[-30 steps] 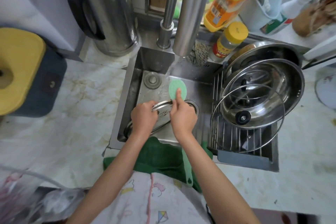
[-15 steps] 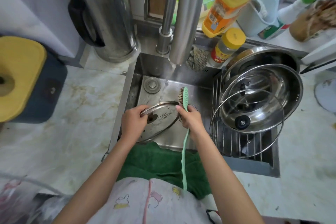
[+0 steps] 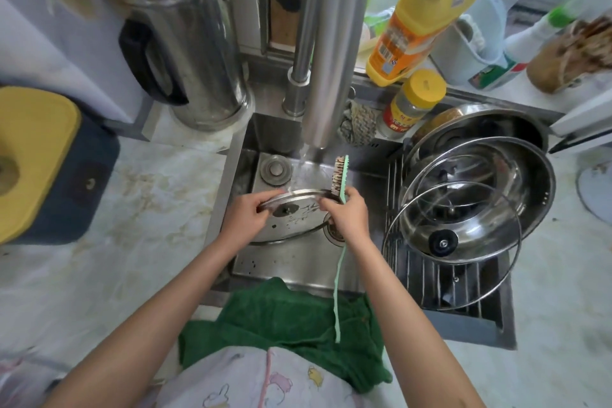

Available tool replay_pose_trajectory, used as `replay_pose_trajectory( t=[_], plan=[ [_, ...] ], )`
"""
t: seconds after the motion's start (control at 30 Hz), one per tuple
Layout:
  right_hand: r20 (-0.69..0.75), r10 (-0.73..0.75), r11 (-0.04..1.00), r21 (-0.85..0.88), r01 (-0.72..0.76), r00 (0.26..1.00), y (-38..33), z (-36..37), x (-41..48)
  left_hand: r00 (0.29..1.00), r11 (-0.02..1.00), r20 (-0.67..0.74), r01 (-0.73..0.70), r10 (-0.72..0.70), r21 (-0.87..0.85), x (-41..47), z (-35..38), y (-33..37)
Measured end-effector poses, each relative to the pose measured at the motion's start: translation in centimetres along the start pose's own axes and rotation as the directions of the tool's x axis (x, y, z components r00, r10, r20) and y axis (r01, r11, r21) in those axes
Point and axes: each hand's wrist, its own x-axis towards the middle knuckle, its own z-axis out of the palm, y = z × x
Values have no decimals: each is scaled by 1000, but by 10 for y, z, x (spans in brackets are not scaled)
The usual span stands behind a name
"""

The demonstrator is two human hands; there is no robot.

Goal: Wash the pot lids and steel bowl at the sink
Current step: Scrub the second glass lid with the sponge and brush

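A glass pot lid (image 3: pixel 291 219) with a steel rim is tilted up inside the sink (image 3: pixel 298 268) under running water from the tap (image 3: pixel 326 50). My left hand (image 3: pixel 245 217) grips its left rim. My right hand (image 3: pixel 347 215) holds a green-handled dish brush (image 3: pixel 341 179) with its bristles against the lid's upper right rim; the long handle hangs down toward me. On the drying rack (image 3: pixel 427 278) to the right sit a steel bowl (image 3: pixel 516 182) and a second glass lid (image 3: pixel 453 245) leaning over it.
A steel kettle (image 3: pixel 185 53) stands left of the tap. Yellow detergent bottle (image 3: pixel 417 20), a yellow-capped jar (image 3: pixel 410 103) and a scouring cloth (image 3: pixel 359 124) line the sink's back ledge. A green towel (image 3: pixel 281 321) drapes the front edge. Marble counter (image 3: pixel 116 225) lies left.
The lid was lifted from lying in the basin to tilted under the stream. The brush turned from face-down to edge-on, and my right hand slid onto the lid's right rim.
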Motion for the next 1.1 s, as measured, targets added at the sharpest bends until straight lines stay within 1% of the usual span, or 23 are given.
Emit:
replay_pose_trajectory(
  t=[0.07, 0.13, 0.2, 0.27, 0.3, 0.4, 0.5, 0.6, 0.73, 0.8, 0.9, 0.97, 1.1],
  plan=[
    [-28, 10, 999, -41, -12, 1000, 0, 5, 1, 998, 999, 57, 31, -31, -8, 1, -1, -3],
    [-12, 23, 1000, -15, -24, 1000, 0, 8, 2, 990, 999, 135, 34, -32, -19, 1, -4, -3],
    [-7, 49, 998, 38, -49, 999, 2, 10, 3, 980, 994, 191, 65, -47, -91, 2, -5, -1],
    [-4, 74, 995, 66, -73, 997, 7, 11, 5, 978, 974, 187, 130, -95, -186, 6, -4, 1],
    [2, 79, 995, 66, -79, 997, 9, 12, 6, 977, 967, 178, 154, -118, -202, 8, -5, 1],
    [4, 79, 996, 35, -79, 997, 12, 12, 8, 963, 970, 220, 189, -153, -153, 16, -9, 4],
    [-11, 71, 997, -4, -71, 997, 14, 12, 8, 949, 978, 278, 183, -150, -98, 22, -11, 4],
    [-35, 60, 996, -64, -62, 998, 16, 13, 7, 952, 973, 248, 210, -181, -98, 23, -7, 3],
    [-60, 69, 994, -85, -74, 996, 20, 16, 7, 965, 962, 102, 251, -240, -105, 19, 8, 6],
    [-69, 80, 994, -71, -85, 994, 22, 16, 5, 968, 968, 97, 241, -233, -75, 18, 10, 6],
    [-57, 81, 994, -62, -84, 995, 25, 13, 2, 963, 976, 177, 213, -202, -44, 15, 6, 3],
    [-55, 83, 995, -57, -86, 995, 26, 13, 2, 964, 979, 189, 199, -187, -44, 14, 7, 2],
    [-57, 88, 995, -48, -91, 995, 28, 15, 2, 990, 991, 52, 132, -133, 27, 10, 17, 5]
  ],
)
